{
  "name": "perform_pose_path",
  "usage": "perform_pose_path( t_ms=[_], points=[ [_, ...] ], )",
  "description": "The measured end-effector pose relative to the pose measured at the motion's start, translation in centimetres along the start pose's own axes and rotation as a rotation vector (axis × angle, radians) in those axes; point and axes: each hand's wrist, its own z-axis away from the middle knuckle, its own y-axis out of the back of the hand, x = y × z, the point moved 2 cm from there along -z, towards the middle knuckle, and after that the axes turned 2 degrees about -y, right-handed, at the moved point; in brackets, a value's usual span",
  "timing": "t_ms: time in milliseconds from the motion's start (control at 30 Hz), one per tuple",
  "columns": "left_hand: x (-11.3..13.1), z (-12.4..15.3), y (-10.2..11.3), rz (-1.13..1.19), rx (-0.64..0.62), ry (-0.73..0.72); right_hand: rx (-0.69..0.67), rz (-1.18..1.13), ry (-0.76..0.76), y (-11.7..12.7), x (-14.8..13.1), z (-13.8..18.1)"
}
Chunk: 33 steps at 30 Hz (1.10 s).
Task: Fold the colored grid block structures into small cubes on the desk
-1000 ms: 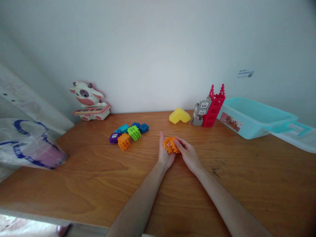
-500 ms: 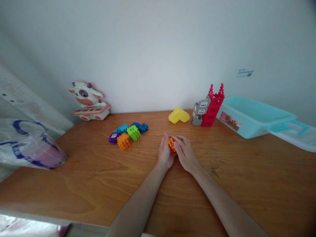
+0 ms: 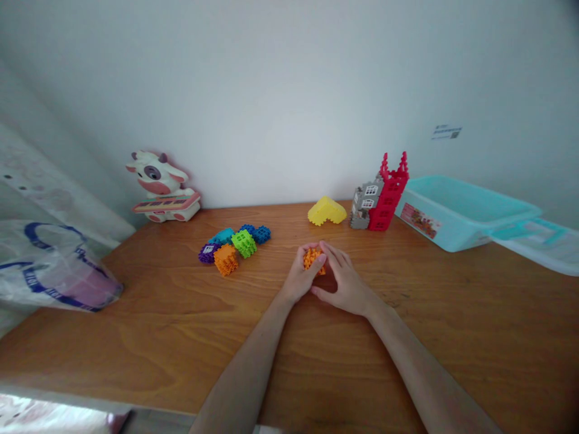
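Observation:
An orange interlocking block (image 3: 312, 258) with notched, toothed edges is held over the middle of the wooden table. My left hand (image 3: 300, 278) wraps around it, with the thumb across its near side. Curved around the block's right side, my right hand (image 3: 346, 280) has its fingertips at the upper edge. Its thumb stretches away, below the block and close to my left palm. Part of the block is hidden by my fingers.
Left of my hands lie orange (image 3: 226, 260), green (image 3: 244, 243), purple (image 3: 208, 253) and blue blocks (image 3: 262, 234). Behind stand a yellow angled piece (image 3: 327, 210), a red tower (image 3: 388, 202) joined to grey panels (image 3: 360, 218), a turquoise bin (image 3: 456, 232) and a cow toy (image 3: 163, 181). A plastic bag (image 3: 67, 271) sits left.
My left thumb has come over the near side of the orange block. My right thumb has left the block and dropped lower, so its hand is spread wider.

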Motion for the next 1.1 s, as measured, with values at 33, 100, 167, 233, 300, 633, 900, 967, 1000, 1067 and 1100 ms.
perform_pose_path(
  t_ms=[33, 100, 167, 233, 300, 633, 900, 967, 1000, 1067, 1100],
  points=[
    [0.3, 0.1, 0.1, -0.033, -0.053, 0.029, 0.0, 0.019, 0.007, 0.1, 0.0, 0.0],
    [0.6, 0.5, 0.2, -0.043, -0.169, 0.102, -0.02, 0.028, 0.034, 0.2, -0.2, -0.2],
    [0.5, 0.8, 0.3, -0.015, -0.242, 0.162, -0.029, 0.012, 0.063, 0.2, -0.5, -0.3],
    [0.1, 1.0, 0.4, 0.049, -0.27, 0.223, -0.032, -0.025, 0.083, 0.1, -0.7, -0.4],
    [-0.3, 1.0, 0.5, 0.162, -0.297, 0.308, -0.043, -0.075, 0.08, -0.1, -0.7, -0.4],
    [-0.6, 0.7, 1.1, 0.425, -0.354, 0.431, 0.065, -0.161, 0.032, 0.1, -1.1, -0.4],
    [-0.9, 0.7, 1.0, 0.412, -0.332, 0.487, 0.041, -0.127, -0.017, 0.1, -1.1, -0.3],
    [-0.8, 0.7, 1.0, 0.434, -0.319, 0.493, 0.042, -0.142, 0.005, -0.1, -1.0, -0.3],
    [-0.7, 0.7, 1.0, 0.444, -0.319, 0.494, 0.039, -0.152, 0.019, -0.1, -1.1, -0.3],
    [-0.5, 0.8, 1.0, 0.452, -0.331, 0.494, 0.028, -0.184, 0.038, -0.2, -1.2, -0.3],
    [-0.5, 0.8, 1.0, 0.449, -0.342, 0.496, 0.02, -0.204, 0.038, -0.2, -1.3, -0.2]
  ],
)
